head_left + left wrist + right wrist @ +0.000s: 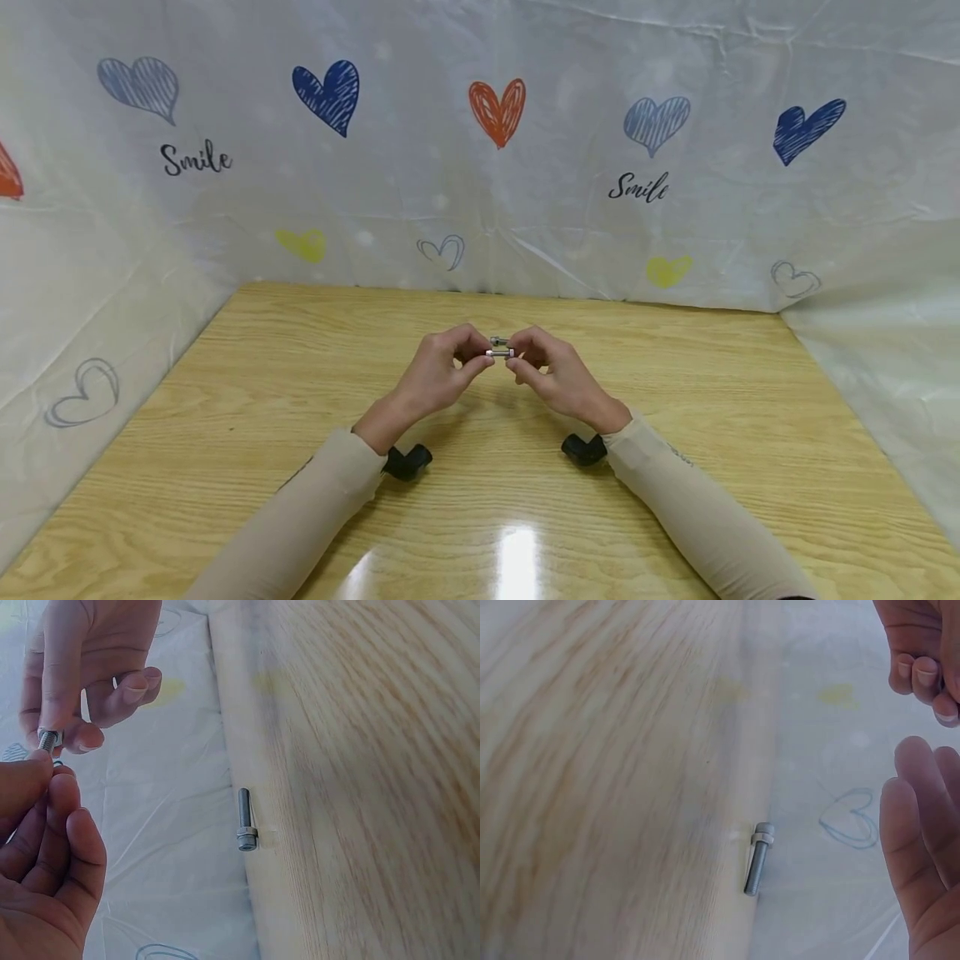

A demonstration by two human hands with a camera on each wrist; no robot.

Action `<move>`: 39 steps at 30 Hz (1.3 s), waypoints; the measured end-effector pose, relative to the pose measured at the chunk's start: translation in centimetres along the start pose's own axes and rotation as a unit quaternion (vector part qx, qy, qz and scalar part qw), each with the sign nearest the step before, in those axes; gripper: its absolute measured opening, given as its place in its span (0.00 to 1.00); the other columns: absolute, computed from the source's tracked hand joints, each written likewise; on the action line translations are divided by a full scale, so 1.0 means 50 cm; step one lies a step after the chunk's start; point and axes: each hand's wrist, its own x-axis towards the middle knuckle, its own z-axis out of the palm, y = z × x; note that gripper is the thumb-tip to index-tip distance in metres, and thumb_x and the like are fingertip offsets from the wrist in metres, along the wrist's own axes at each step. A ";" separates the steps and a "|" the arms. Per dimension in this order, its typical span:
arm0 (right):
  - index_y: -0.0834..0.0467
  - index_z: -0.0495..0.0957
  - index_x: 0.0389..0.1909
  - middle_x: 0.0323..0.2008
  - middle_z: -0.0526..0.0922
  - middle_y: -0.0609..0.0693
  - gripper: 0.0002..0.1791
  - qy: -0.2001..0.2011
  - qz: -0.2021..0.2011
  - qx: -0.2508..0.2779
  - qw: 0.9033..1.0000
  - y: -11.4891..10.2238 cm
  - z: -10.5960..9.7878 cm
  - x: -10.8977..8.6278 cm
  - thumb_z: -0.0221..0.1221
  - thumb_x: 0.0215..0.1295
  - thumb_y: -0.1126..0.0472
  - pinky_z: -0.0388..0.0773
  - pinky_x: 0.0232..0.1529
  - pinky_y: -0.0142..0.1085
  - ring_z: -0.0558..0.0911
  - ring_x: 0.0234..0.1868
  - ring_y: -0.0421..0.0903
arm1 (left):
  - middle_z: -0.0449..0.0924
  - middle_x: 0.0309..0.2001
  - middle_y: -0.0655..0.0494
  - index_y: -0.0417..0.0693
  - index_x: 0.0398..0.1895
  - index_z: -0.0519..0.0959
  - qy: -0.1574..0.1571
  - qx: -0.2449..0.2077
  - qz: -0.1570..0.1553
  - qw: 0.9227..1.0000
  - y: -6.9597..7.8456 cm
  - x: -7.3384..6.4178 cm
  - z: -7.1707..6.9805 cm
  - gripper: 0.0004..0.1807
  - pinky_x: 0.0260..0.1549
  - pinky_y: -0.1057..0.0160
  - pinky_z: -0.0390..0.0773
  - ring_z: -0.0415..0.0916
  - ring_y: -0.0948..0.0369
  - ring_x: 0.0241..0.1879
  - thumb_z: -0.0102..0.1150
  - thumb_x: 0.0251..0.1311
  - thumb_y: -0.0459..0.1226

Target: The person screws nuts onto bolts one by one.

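A short metal bolt point(500, 353) spans the space between the two hands, level and raised in front of the person. My left hand point(442, 371) pinches one end between thumb and fingertips. At the other end, my right hand point(558, 371) pinches a nut point(51, 736) with thumb and index finger; the threaded shank shows between the hands in the left wrist view. Fingers hide the held bolt in the right wrist view. Beyond the hands, a second bolt point(756, 862) lies on the table, a nut point(763, 838) on it close to its head.
The wood-grain table point(315, 367) reaches back to a white sheet point(420, 183) printed with hearts and "Smile", which also hangs along both sides. A black wrist mount point(407, 462) shows below the left sleeve, and another black mount point(583, 450) below the right.
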 end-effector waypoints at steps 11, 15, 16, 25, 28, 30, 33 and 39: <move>0.54 0.79 0.40 0.32 0.78 0.50 0.06 -0.003 -0.003 0.003 1.000 0.058 0.002 0.000 0.53 0.71 0.62 0.75 0.26 0.35 0.80 0.28 0.52 | 0.80 0.31 0.59 0.45 0.37 0.79 0.000 -0.005 0.006 1.000 0.000 0.000 -0.002 0.03 0.29 0.62 0.79 0.75 0.67 0.27 0.62 0.61 0.32; 0.52 0.80 0.42 0.33 0.78 0.56 0.09 -0.012 0.007 0.012 1.000 0.063 0.001 0.000 0.51 0.73 0.57 0.76 0.28 0.37 0.80 0.28 0.55 | 0.80 0.31 0.59 0.46 0.37 0.79 0.000 -0.008 0.014 1.000 0.000 0.000 -0.002 0.03 0.28 0.64 0.78 0.75 0.67 0.27 0.62 0.61 0.31; 0.52 0.80 0.44 0.33 0.78 0.57 0.10 -0.015 0.014 0.014 1.000 0.063 0.001 0.000 0.51 0.74 0.55 0.77 0.28 0.38 0.80 0.28 0.56 | 0.80 0.31 0.59 0.46 0.37 0.79 0.000 -0.008 0.014 1.000 0.000 0.000 -0.002 0.03 0.28 0.64 0.78 0.75 0.67 0.27 0.61 0.61 0.31; 0.54 0.74 0.53 0.40 0.79 0.47 0.15 -0.035 0.062 0.023 0.997 0.056 -0.003 0.000 0.59 0.67 0.57 0.78 0.33 0.42 0.80 0.32 0.45 | 0.80 0.30 0.58 0.45 0.37 0.78 0.009 -0.006 0.014 1.000 -0.001 0.000 -0.003 0.04 0.28 0.65 0.78 0.75 0.67 0.26 0.62 0.61 0.30; 0.56 0.74 0.53 0.39 0.80 0.50 0.15 -0.050 0.077 0.034 0.995 0.053 -0.007 0.002 0.60 0.67 0.59 0.77 0.32 0.39 0.80 0.32 0.46 | 0.80 0.31 0.58 0.45 0.37 0.78 0.007 -0.004 0.012 1.000 -0.002 0.000 -0.003 0.04 0.28 0.65 0.78 0.76 0.66 0.26 0.62 0.60 0.30; 0.58 0.74 0.53 0.39 0.80 0.52 0.15 -0.060 0.088 0.041 0.993 0.050 -0.010 0.004 0.60 0.67 0.60 0.77 0.32 0.38 0.81 0.32 0.50 | 0.81 0.31 0.58 0.45 0.37 0.78 0.005 -0.003 0.009 1.000 -0.002 0.001 -0.002 0.04 0.28 0.64 0.79 0.76 0.67 0.27 0.62 0.60 0.30; 0.62 0.72 0.55 0.39 0.80 0.56 0.17 -0.072 0.102 0.071 0.990 0.039 -0.014 0.006 0.59 0.67 0.64 0.79 0.33 0.43 0.81 0.32 0.58 | 0.81 0.31 0.57 0.44 0.37 0.78 0.002 -0.005 0.007 1.000 -0.003 0.000 -0.002 0.04 0.29 0.61 0.79 0.76 0.66 0.27 0.62 0.60 0.30; 0.66 0.68 0.53 0.38 0.81 0.63 0.17 -0.068 0.118 0.141 0.981 0.015 -0.020 0.010 0.58 0.65 0.70 0.77 0.35 0.57 0.79 0.32 0.67 | 0.80 0.31 0.57 0.44 0.36 0.78 0.000 -0.010 0.005 1.000 -0.004 0.000 0.000 0.04 0.29 0.58 0.80 0.76 0.66 0.27 0.62 0.60 0.29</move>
